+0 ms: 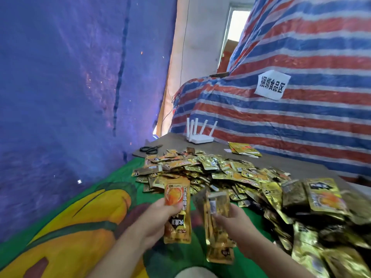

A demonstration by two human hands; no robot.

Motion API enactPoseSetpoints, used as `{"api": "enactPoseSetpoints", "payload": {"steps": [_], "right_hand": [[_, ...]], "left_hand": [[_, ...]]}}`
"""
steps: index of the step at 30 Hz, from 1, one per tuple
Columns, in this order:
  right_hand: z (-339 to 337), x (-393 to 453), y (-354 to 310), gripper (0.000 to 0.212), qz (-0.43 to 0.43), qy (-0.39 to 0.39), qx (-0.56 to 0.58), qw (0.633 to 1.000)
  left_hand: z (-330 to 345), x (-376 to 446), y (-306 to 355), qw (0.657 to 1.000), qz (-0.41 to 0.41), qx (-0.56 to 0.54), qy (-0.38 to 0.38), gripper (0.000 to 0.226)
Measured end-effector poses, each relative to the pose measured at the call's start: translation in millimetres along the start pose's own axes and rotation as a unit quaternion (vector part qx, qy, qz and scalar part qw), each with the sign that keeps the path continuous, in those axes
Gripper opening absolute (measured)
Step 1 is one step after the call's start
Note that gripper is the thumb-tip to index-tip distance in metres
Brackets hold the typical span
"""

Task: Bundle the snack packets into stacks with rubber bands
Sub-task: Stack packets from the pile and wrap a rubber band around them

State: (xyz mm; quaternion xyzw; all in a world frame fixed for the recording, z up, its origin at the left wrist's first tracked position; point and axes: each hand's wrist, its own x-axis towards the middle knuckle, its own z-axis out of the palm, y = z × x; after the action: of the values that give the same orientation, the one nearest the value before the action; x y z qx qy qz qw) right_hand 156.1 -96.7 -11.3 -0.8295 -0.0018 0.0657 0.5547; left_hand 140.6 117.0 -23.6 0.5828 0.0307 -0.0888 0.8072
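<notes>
A: Near edge of the green cartoon-print cloth (124, 189), left side: left hand (154, 219) pinches one orange-and-gold foil snack packet (177, 209), thumb across its middle, packet upright and clear of the cloth.

B: Right side?

A: Right hand (239, 227) grips a thin stack of gold foil packets (215, 223), fingers curled round it. Stack stands on end, just beside the single packet. Whether they touch, can't tell; the stack's top is motion-blurred.

B: Rest of the stock?

A: Loose heap of gold and orange snack packets (210, 169) spreads from cloth centre toward the right edge, partly on the brown cardboard sheet (281, 163) at the far side. Darker, bigger gold packets (325, 195) piled at the near right corner.

B: Anything else?

A: Black-handled scissors (150, 149) on the cardboard's far left corner. White router with five antennas (198, 135) behind the heap. A few flat gold packets (244, 150) apart at the far right, against the red-white-blue striped tarp (301, 57). White paper sign with black characters (272, 85) on that tarp.
</notes>
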Motion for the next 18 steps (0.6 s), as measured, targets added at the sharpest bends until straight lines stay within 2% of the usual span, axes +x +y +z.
{"api": "enactPoseSetpoints", "payload": {"steps": [3, 5, 7, 10, 12, 15, 18], "right_hand": [[-7, -32, -2, 0.02, -0.141, 0.054, -0.09, 0.984], [-9, -50, 5, 0.021, -0.176, 0.083, -0.101, 0.976], [-8, -65, 20, 0.02, -0.167, 0.105, -0.086, 0.977], [-3, -81, 40, 0.026, -0.147, 0.097, -0.084, 0.981], [-4, -82, 44, 0.019, -0.143, 0.121, -0.064, 0.98], [-9, -84, 39, 0.01, -0.152, 0.165, 0.039, 0.974], [-10, -95, 40, 0.02, -0.134, 0.129, 0.148, 0.971]], "left_hand": [[22, -20, -12, 1.0, 0.02, 0.002, -0.012, 0.024], [34, -30, -23, 0.999, 0.033, -0.009, 0.0, 0.025], [47, -39, -36, 0.998, 0.049, -0.037, 0.019, 0.026], [65, -46, -55, 0.996, 0.069, -0.048, 0.037, 0.026], [74, -49, -61, 0.996, 0.074, -0.044, 0.032, 0.026], [80, -51, -57, 0.994, 0.097, -0.056, 0.015, 0.026], [87, -55, -55, 0.992, 0.128, -0.015, -0.007, 0.033]]}}
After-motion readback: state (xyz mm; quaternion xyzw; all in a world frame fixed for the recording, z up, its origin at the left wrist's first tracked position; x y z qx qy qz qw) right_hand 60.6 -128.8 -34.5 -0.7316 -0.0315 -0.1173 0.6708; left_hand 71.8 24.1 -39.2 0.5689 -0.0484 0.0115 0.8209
